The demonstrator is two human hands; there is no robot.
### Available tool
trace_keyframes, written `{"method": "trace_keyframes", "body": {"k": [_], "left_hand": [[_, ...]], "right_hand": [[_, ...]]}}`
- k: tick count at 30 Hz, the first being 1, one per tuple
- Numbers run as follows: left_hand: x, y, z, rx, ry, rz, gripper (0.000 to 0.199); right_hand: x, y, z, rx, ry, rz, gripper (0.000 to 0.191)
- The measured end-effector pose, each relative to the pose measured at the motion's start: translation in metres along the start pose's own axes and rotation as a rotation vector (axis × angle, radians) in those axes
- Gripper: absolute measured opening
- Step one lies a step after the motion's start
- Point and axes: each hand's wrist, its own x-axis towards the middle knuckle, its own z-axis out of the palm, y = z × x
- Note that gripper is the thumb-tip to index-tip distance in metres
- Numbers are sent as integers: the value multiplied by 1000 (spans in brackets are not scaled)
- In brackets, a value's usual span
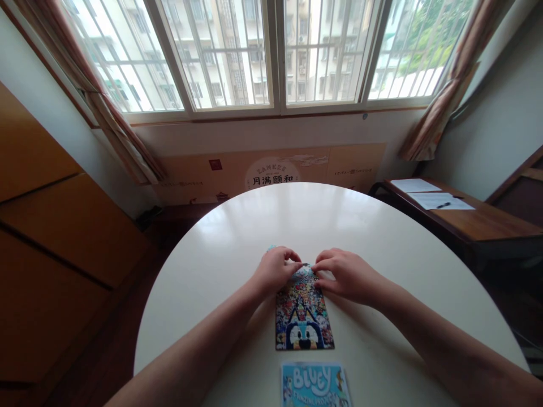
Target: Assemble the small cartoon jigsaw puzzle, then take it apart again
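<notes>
- Work item: a picture panel [302, 308] lay flat on the round white table [203, 282], at lower centre of the frame, its upper end between the two hands
- Progress, done: the panel's printed surface, a blue dog's head below a crowd of small figures, appeared filled from its lower edge up to the fingertips
- Progress, left: the upper end was judged to be the area under work; the fingers partly covered it, so any gap there could not be confirmed
- Loose items: a light-blue item [271, 247] showed just past the left hand [278, 268], too small and too covered to identify; a blue "BLUEY" cover [314, 384] lay apart from the panel, at the bottom edge of the frame
- Left hand pose: the forearm entered from lower left; the wrist was bent inward, with thumb and index finger converging at a small dark piece [305, 264]; whether they pinched it could not be told
- Right hand [345, 274] pose: the forearm entered from lower right; the fingers pointed left at the panel's upper right corner, the thumb lower along its right edge
- Right grip: thumb and index finger were spread, with nothing visible clamped between them
</notes>
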Motion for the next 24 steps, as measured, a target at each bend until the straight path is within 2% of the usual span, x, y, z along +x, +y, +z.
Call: {"method": "trace_keyframes", "body": {"k": [4,7,9,14,18,24], "left_hand": [[3,-10,-31,-71,55,-33,18],[7,-25,-56,5,138,-128,22],[11,-36,-64,39,153,-208,23],[17,-53,-57,85,136,-282,22],[19,-57,-50,108,146,-275,18],[20,-61,-50,120,162,-310,17]], "right_hand": [[0,2,1,11,11,-14,20],[0,3,2,19,7,-17,20],[0,3,2,21,-6,-11,21],[0,2,2,18,-24,3,21],[0,3,4,13,-16,-4,22],[0,4,5,12,-6,-11,22]]}}
